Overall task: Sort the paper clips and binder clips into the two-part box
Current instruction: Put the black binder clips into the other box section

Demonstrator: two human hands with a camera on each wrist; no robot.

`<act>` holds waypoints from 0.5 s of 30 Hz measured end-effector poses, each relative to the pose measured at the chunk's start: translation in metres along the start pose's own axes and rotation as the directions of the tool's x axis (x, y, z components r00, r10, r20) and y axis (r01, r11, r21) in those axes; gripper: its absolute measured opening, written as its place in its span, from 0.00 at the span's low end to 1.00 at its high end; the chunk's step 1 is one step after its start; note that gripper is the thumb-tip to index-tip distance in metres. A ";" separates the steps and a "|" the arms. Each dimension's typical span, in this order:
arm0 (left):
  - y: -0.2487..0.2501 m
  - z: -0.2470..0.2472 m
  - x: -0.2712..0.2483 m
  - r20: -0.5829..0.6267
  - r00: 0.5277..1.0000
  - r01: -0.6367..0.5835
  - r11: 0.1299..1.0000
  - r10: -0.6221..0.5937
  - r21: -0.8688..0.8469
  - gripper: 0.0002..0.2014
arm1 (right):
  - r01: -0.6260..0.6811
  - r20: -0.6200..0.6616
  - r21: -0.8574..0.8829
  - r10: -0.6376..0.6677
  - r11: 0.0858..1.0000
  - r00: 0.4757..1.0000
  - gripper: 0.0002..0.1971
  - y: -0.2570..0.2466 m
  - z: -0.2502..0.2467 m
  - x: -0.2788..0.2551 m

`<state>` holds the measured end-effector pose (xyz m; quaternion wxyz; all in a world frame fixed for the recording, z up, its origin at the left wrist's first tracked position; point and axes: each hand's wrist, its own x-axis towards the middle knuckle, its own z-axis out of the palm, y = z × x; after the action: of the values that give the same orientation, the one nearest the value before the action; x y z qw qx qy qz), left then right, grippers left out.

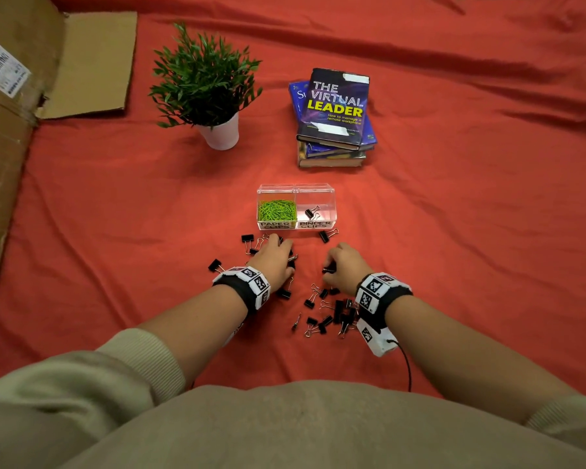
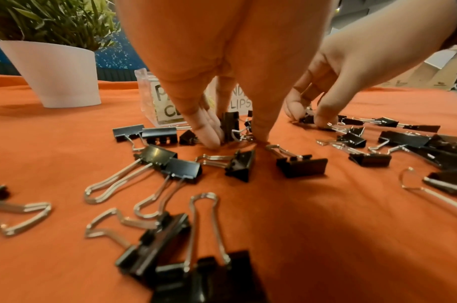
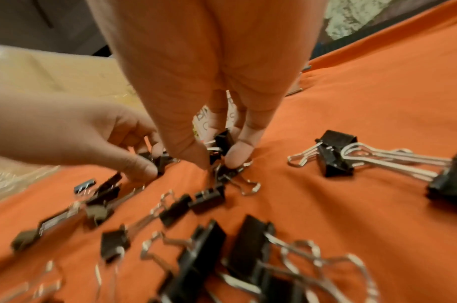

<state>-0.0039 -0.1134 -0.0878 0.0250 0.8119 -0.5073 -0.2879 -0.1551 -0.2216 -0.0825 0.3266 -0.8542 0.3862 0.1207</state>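
Note:
The clear two-part box (image 1: 331, 198) stands on the red cloth, with green paper clips (image 1: 276, 210) in its left part and a black binder clip (image 1: 312, 212) in its right part. Several black binder clips (image 1: 332, 314) lie scattered in front of it. My left hand (image 1: 274, 258) is down among them and pinches a binder clip (image 2: 230, 126) between thumb and fingers. My right hand (image 1: 345, 264) pinches another binder clip (image 3: 223, 143) just above the cloth. The two hands are close together, a little in front of the box.
A potted plant (image 1: 206, 86) in a white pot and a stack of books (image 1: 334, 116) stand behind the box. A large cardboard box (image 1: 11, 130) lies along the left edge. Bare red cloth (image 1: 471, 231) stretches to the right.

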 end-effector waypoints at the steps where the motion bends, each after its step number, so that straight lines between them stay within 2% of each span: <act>1: -0.001 0.000 0.000 -0.017 1.000 -0.006 1.000 0.006 -0.001 0.25 | -0.030 -0.004 0.075 0.031 0.997 1.000 0.08 -0.001 -0.003 0.001; 5: -0.002 0.001 -0.002 -0.044 0.998 -0.046 0.997 0.049 0.062 0.20 | -0.116 0.003 0.433 0.127 0.894 0.992 0.05 -0.013 -0.027 0.009; 8: 0.000 0.001 -0.003 -0.035 0.995 -0.085 0.991 0.089 0.107 0.21 | -0.049 -0.072 0.563 0.107 0.825 0.992 0.07 -0.030 -0.058 0.023; 10: 0.002 0.000 -0.003 -0.033 0.995 -0.094 0.989 0.098 0.117 0.20 | 0.003 -0.124 0.558 0.080 0.830 0.989 0.07 -0.040 -0.074 0.038; 15: 0.005 -0.004 -0.001 -0.007 0.997 -0.070 0.994 0.071 0.089 0.20 | 0.038 -0.151 0.391 0.023 0.920 0.988 0.07 -0.046 -0.081 0.064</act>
<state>-0.0066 -0.1155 -0.0824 0.0015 0.7953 -0.5477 -0.2599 -0.0819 -0.2894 -0.0289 0.4611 -0.7795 0.4232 -0.0263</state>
